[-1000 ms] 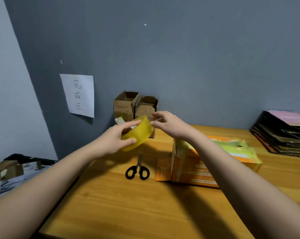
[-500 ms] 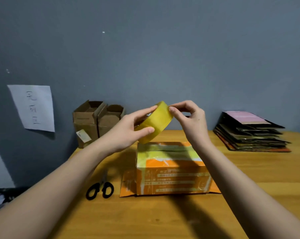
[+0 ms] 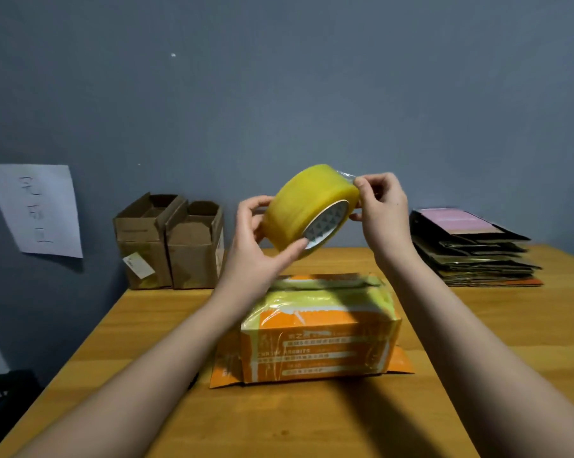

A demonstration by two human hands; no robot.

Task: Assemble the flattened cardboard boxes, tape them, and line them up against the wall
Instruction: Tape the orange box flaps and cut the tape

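so the setup is a wooden table (image 3: 312,421) pushed up against a grey-blue wall (image 3: 279,94), with a white sheet of paper (image 3: 36,209) with handwriting stuck on the wall at the left; two brown cardboard boxes (image 3: 170,242) stand side by side at the back left of the table, touching each other and right against the wall, top flaps open; over at the back right there's a stack of flattened boxes (image 3: 470,249), dark ones with a pinkish sheet on top, sitting near the wall too; in the middle of the table is an orange box (image 3: 318,335) with yellowish tape across its top and its flaps splayed flat on the wood underneath; held up above it is the roll of yellow tape (image 3: 308,206); left hand (image 3: 256,246) grips the roll from the left with fingers curled round it and the thumb under its lower edge; right hand (image 3: 383,206) pinches the loose end of tape at the roll's upper right; the table's left edge runs diagonally down to the bottom left, with something dark (image 3: 5,391) on the floor beyond it that i can't make out; there's bare wood in front of the orange box and between it and the stack on the right
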